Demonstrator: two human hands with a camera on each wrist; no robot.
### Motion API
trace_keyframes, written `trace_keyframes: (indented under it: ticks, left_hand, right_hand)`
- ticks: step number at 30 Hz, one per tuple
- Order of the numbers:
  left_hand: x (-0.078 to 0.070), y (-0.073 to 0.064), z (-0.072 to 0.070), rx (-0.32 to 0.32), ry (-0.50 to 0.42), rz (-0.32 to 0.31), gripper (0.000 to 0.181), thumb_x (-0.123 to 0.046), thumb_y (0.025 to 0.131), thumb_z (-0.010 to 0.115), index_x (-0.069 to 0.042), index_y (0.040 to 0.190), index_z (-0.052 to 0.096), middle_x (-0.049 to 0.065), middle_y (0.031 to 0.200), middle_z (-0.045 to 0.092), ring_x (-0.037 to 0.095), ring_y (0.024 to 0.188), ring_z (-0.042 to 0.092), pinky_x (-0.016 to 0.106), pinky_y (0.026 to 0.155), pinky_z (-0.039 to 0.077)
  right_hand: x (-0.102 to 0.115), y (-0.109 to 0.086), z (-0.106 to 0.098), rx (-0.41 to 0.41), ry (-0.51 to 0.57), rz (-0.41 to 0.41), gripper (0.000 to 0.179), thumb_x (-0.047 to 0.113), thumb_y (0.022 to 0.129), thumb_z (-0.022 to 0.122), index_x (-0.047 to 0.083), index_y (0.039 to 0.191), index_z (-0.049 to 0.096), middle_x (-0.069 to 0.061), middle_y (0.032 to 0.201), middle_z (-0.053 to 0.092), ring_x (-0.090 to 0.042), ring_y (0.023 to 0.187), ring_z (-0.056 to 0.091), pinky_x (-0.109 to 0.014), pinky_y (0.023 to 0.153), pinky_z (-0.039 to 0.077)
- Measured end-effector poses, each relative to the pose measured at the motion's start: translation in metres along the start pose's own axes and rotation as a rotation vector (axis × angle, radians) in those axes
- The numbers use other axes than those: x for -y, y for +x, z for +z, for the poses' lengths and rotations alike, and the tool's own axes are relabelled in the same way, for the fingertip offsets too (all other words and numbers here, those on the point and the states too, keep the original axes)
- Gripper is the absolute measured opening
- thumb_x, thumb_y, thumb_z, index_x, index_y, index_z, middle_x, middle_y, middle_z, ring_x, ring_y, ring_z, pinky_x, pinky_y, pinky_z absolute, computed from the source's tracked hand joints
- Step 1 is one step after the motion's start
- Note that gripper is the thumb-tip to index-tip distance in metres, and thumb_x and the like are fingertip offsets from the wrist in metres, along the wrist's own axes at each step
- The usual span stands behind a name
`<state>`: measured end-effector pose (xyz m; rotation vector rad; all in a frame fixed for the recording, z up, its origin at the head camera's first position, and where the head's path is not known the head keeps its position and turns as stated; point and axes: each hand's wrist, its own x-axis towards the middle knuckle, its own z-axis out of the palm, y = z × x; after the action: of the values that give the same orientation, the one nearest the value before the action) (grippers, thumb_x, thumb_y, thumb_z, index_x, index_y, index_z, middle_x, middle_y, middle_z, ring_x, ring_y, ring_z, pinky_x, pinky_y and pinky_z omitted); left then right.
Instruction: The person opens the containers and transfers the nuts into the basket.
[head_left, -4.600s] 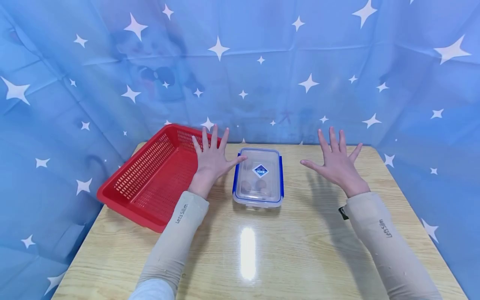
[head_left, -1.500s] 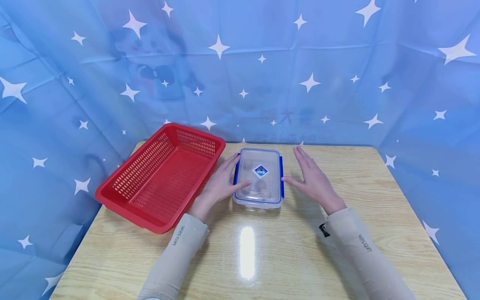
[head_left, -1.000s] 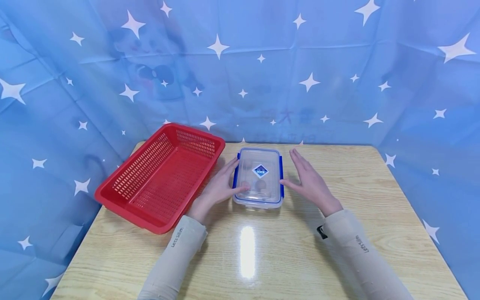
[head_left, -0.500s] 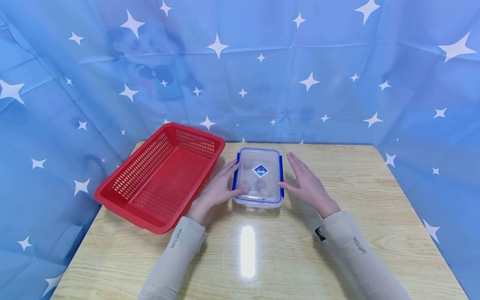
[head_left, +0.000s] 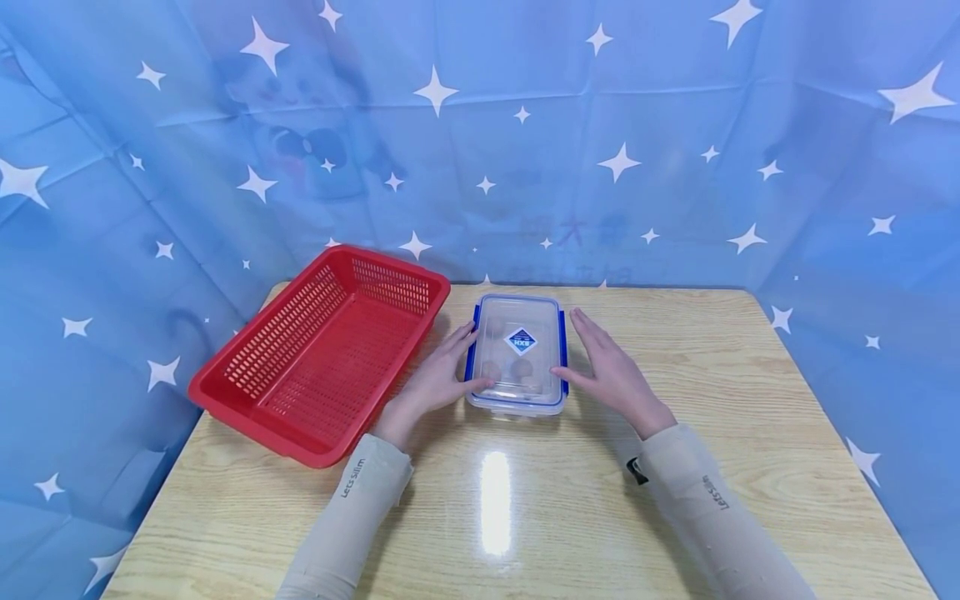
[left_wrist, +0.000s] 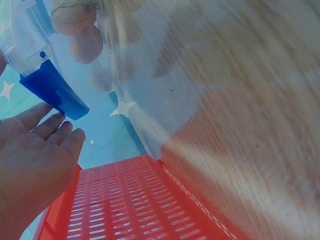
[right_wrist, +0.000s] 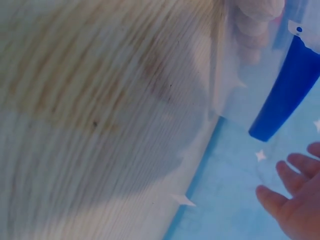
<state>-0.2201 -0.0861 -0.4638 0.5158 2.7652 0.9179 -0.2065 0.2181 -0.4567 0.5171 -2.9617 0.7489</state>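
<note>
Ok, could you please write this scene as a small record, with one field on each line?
Box: clear plastic, lid on, blue side latches, standing on the wooden table
Inside: several roundish items, too blurred to identify
Left hand: at the box's left side, thumb extended over the lid
Right hand: at the box's right side, thumb over the lid's edge
Basket: red, perforated, left of box
Backdrop: blue, star-patterned curtain

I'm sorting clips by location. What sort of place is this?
Probably a staged recording booth: a blue curtain with white stars hangs behind and on both sides of a wooden table, where a red basket and a lidded box sit.
</note>
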Motion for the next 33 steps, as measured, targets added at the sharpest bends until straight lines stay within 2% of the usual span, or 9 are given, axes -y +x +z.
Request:
trace_keyframes:
  ticks: [17, 33]
  left_hand:
    - [-0.002, -0.002, 0.000, 0.020, 0.030, 0.011, 0.093, -0.062, 0.087, 0.066, -0.025, 0.160, 0.021, -0.003, 0.169, 0.013, 0.026, 0.157, 0.014, 0.051, 0.123, 0.026]
    - [-0.007, -0.006, 0.000, 0.038, 0.054, 0.008, 0.092, -0.061, 0.089, 0.063, -0.023, 0.161, 0.018, -0.003, 0.170, 0.010, 0.026, 0.157, 0.013, 0.051, 0.124, 0.025]
  right_hand:
    - [0.003, -0.002, 0.008, 0.027, 0.004, 0.007, 0.097, 0.064, 0.091, 0.058, 0.016, 0.161, 0.013, -0.008, 0.169, 0.015, -0.038, 0.152, 0.023, -0.061, 0.118, 0.029]
    - [0.003, -0.005, 0.013, 0.046, 0.007, 0.030, 0.087, 0.062, 0.094, 0.055, 0.012, 0.159, 0.024, -0.009, 0.168, 0.017, -0.038, 0.152, 0.024, -0.060, 0.118, 0.029]
